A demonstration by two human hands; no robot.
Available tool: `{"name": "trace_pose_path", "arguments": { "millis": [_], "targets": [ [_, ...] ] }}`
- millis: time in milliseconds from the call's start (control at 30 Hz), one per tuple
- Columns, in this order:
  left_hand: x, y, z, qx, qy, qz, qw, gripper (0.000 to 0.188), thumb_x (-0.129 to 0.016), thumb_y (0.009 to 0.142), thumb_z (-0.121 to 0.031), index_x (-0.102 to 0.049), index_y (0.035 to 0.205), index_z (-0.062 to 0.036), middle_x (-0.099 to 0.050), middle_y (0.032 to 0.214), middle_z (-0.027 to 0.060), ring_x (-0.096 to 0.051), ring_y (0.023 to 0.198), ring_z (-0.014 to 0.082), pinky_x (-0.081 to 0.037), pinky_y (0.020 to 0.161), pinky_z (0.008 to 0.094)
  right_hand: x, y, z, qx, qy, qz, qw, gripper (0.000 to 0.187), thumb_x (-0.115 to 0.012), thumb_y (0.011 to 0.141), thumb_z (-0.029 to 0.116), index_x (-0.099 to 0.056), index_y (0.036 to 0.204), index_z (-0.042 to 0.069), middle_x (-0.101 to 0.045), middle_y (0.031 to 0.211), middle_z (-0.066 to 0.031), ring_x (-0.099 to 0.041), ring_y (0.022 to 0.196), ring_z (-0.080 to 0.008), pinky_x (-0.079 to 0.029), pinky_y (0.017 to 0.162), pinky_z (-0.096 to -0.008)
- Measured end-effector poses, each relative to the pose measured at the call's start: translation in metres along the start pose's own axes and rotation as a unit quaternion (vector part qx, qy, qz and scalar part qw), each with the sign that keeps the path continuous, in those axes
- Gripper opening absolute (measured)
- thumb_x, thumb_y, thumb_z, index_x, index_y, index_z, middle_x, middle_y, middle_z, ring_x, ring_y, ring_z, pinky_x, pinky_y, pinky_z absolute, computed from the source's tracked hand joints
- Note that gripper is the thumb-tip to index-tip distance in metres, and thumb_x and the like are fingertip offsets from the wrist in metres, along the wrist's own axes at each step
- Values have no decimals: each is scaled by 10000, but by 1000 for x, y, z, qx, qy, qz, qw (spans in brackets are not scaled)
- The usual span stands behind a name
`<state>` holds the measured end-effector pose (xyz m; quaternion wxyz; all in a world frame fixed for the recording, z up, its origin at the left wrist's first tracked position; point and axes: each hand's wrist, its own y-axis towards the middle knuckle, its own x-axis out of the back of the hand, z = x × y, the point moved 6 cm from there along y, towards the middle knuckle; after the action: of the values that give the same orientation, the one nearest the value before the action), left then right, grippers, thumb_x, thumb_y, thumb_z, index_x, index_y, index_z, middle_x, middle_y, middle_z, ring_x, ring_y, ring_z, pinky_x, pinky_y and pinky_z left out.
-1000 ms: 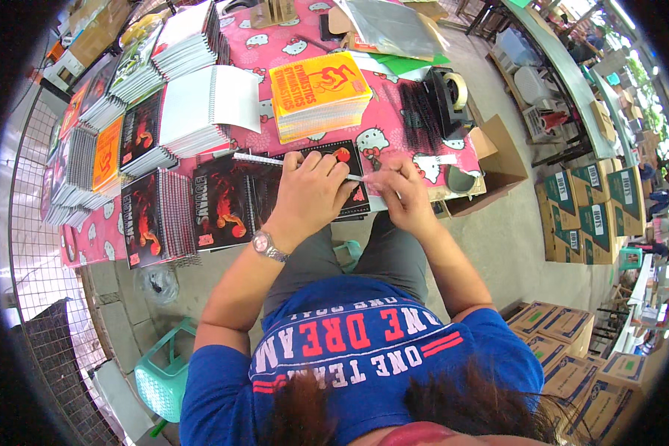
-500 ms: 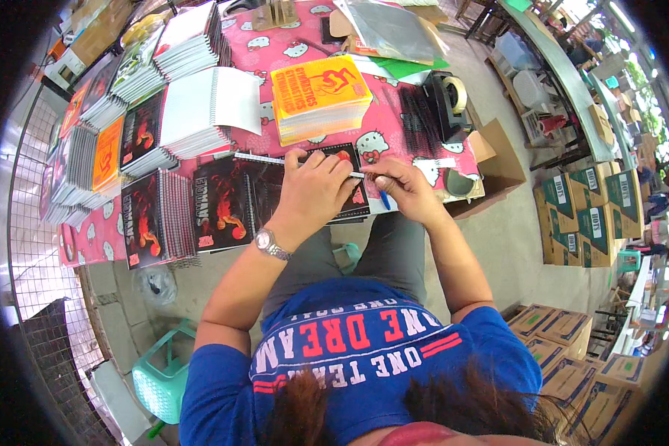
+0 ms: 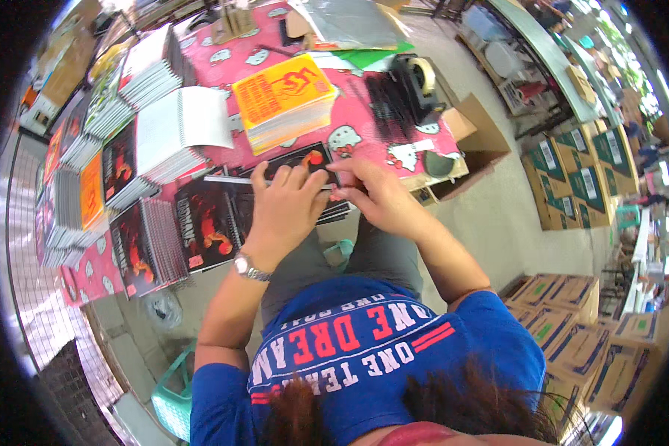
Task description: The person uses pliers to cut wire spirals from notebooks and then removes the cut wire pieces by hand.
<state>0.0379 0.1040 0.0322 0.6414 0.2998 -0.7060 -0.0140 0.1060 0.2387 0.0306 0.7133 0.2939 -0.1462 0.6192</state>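
Observation:
A black notebook (image 3: 300, 160) with an orange-red picture lies at the table's near edge. My left hand (image 3: 290, 212) is bent over its near side, the fingers arched and the thumb near the rim. Close by on the right, my right hand (image 3: 379, 195) has its index finger and thumb apart at the notebook's right end, with nothing plainly held between them. The bound edge under both hands is mostly hidden. A thin white strip (image 3: 227, 180) juts out left of my left hand. More black notebooks (image 3: 204, 227) lie to the left.
Stacked spiral notebooks (image 3: 178, 126) fill the table's left. A yellow-orange stack (image 3: 282, 104) stands ahead. Black binding wires (image 3: 389, 108) lie beside a tape dispenser (image 3: 416, 88). An open carton (image 3: 472, 145) adjoins the table's right corner. Cartons (image 3: 580, 178) stand farther right; a green stool (image 3: 175, 398) lower left.
The view has turned, shifting the table leftward. My right finger and thumb, pinched at the notebook's edge before, have parted. A blue pen beside that hand is no longer visible.

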Motion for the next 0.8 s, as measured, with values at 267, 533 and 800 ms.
{"name": "trace_pose_path", "arguments": {
  "millis": [267,533,800],
  "targets": [
    [0,-14,7,20,-4,-7,1000,249,-646,889,-359,-627,1045,-167,-597,1020,21,-524,1158,247,-196,1057,647,76,-77,-232,-426,-458,-161,764,684,-671,832,542,-549,1274,34,-553,1267,-272,-523,1143,-501,-451,974,-534],
    [-3,-43,23,108,-33,-101,988,419,-827,691,-435,-620,928,-158,-515,1080,40,-379,1315,341,-16,1082,756,39,10,-82,-120,348,58,928,463,-761,830,358,-662,1133,23,-698,1096,-131,-673,992,-209,-516,859,-354],
    [-2,-31,28,71,-44,-111,990,485,-852,602,-431,-629,931,-152,-521,1033,31,-448,1207,296,-26,1098,729,-2,39,-7,49,504,300,808,418,-719,821,385,-687,1031,25,-589,1114,-86,-547,1082,-234,-404,961,-357]
  ]
}}
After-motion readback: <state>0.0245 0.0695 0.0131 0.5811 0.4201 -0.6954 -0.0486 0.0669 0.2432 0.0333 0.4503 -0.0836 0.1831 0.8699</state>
